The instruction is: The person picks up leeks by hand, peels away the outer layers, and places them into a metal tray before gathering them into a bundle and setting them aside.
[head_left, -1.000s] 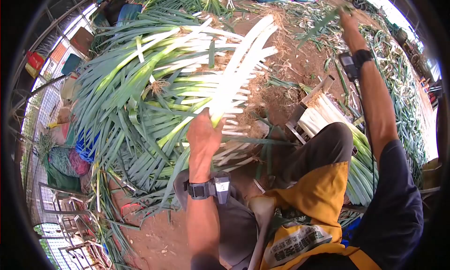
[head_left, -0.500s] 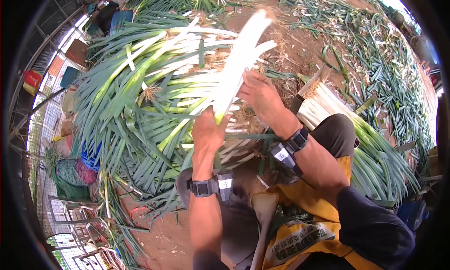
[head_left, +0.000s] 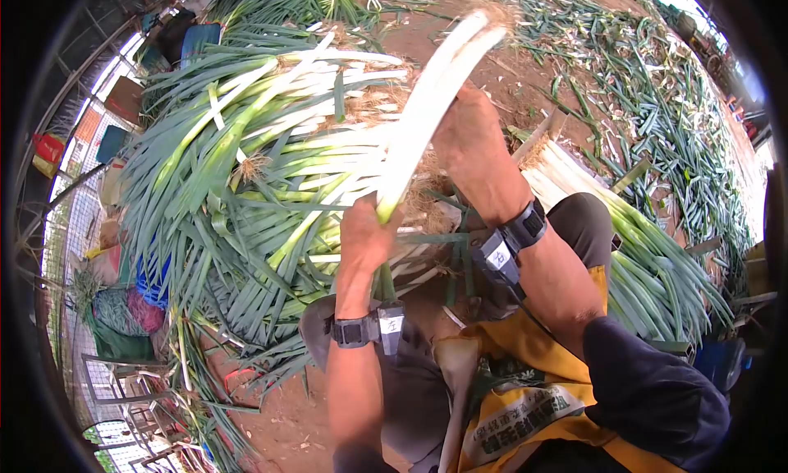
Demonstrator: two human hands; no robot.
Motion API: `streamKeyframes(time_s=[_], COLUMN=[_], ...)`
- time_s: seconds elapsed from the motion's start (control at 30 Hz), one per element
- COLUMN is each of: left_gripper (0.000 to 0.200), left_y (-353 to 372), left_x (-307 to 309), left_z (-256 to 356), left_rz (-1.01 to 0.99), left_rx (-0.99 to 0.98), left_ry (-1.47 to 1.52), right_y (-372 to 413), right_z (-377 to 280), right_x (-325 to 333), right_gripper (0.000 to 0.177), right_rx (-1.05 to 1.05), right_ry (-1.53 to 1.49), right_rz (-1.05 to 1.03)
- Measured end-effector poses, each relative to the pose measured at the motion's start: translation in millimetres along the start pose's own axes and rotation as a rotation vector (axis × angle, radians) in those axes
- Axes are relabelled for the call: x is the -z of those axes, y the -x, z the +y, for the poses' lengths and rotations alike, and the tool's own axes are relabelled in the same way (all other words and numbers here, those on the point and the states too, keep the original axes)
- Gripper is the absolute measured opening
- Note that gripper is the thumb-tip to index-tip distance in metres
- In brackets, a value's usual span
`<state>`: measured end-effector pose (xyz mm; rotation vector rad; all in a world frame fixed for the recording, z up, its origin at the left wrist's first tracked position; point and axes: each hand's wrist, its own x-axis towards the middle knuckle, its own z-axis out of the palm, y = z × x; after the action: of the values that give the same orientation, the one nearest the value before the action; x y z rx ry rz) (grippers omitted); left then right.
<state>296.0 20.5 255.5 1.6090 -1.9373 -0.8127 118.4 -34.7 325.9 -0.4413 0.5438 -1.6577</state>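
Observation:
My left hand [head_left: 367, 233] is closed around the lower, greener part of leeks [head_left: 423, 116], two thick white shafts side by side. They slant up to the right, with their rooted ends at the top, slightly blurred. Against the right side of the white shafts, my right hand [head_left: 476, 144] is closed, its fingertips mostly hidden behind them. Beneath and to the left lies a large pile of leeks [head_left: 238, 169], green leaves leftward and white ends toward the middle.
Right of my knee, a bundle of leeks [head_left: 628, 227] rests in a low frame with a flat upright end board [head_left: 542, 136]. Leaf scraps [head_left: 657, 103] cover the ground at the far right. Metal racks [head_left: 131, 383] and net bags [head_left: 123, 309] stand at the left.
My right hand has moved up along the white shafts toward the rooted end. The leeks have tilted a little more to the right; my left hand keeps its grip low on them.

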Motion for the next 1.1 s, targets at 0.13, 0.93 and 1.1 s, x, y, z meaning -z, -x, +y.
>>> streamKeyframes(time_s=[0.13, 0.93, 1.1], left_gripper=[0.029, 0.068, 0.058], left_y=[0, 13, 6], left_x=[-11, 3, -16], left_z=[-3, 17, 20], left_rz=[0.074, 0.014, -0.106], left_rx=[-0.017, -0.174, -0.213], left_ry=[-0.006, 0.153, 0.135], right_y=[2, 99, 125], right_z=[-1, -421, -458], right_x=[27, 40, 54], right_gripper=[0.054, 0.036, 0.038], right_rx=[-0.025, 1.022, 0.777], right_ry=[-0.015, 2.202, 2.887], right_rz=[-0.326, 0.361, 0.332])
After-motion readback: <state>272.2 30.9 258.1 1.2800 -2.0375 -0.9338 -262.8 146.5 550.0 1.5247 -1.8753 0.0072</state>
